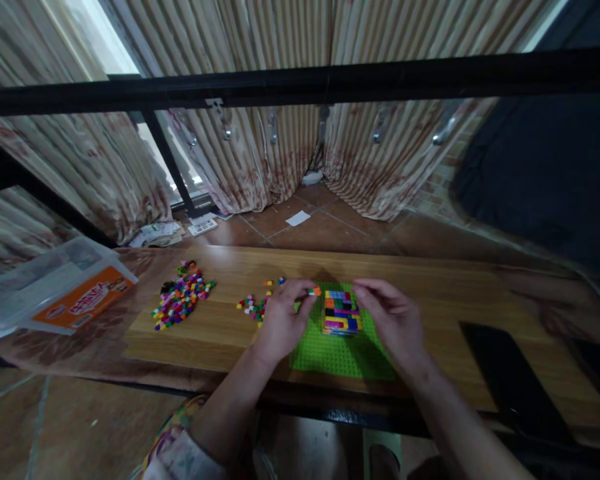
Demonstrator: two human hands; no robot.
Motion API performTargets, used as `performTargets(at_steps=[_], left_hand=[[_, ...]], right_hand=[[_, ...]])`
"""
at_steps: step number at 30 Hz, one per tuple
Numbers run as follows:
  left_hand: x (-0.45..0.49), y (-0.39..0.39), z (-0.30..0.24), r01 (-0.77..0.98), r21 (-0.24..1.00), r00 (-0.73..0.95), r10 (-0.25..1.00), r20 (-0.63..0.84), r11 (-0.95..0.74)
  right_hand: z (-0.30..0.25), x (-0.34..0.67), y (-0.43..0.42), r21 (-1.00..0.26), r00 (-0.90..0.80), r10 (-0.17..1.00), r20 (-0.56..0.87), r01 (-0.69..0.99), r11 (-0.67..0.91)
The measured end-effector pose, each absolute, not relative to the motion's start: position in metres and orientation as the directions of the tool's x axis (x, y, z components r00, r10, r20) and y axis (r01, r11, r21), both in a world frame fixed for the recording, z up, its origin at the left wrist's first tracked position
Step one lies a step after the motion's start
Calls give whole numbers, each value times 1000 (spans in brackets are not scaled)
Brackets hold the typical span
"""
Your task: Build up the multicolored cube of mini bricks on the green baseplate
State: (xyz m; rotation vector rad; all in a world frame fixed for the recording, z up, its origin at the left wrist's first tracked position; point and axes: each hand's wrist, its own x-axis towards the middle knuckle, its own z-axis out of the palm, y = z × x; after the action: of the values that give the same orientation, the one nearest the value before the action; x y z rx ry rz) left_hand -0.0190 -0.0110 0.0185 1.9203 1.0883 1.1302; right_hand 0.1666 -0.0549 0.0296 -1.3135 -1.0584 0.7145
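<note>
A green baseplate lies on the wooden table in front of me. On it stands a small block of stacked multicoloured bricks. My left hand is to the left of the block, fingers pinched on a small orange brick at the block's upper left corner. My right hand is on the block's right side, fingers curled and touching its upper right edge. A few loose bricks lie just left of my left hand.
A larger pile of loose coloured bricks sits at the table's left. A clear plastic box with an orange label lies further left. A dark flat object rests at the table's right. A black metal bar crosses overhead; curtains hang behind.
</note>
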Motion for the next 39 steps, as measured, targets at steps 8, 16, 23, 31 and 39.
performTargets(at_steps=[8,16,23,31,39], left_hand=[[-2,-31,22,34,929,321,884,339,-369],[6,-34,26,-53,964,247,932,266,-261],[20,-37,32,-203,973,207,966,154,-111],[1,-27,38,-281,960,71,997,33,-12],[-19,-18,32,-223,969,125,989,-79,105]], right_hand=[[32,151,-65,-941,158,935,318,173,291],[29,151,-66,-951,197,932,303,119,284],[29,149,-66,-978,282,937,207,30,208],[34,185,-60,-972,521,849,88,-141,188],[26,207,-58,-999,483,875,-39,-18,-35]])
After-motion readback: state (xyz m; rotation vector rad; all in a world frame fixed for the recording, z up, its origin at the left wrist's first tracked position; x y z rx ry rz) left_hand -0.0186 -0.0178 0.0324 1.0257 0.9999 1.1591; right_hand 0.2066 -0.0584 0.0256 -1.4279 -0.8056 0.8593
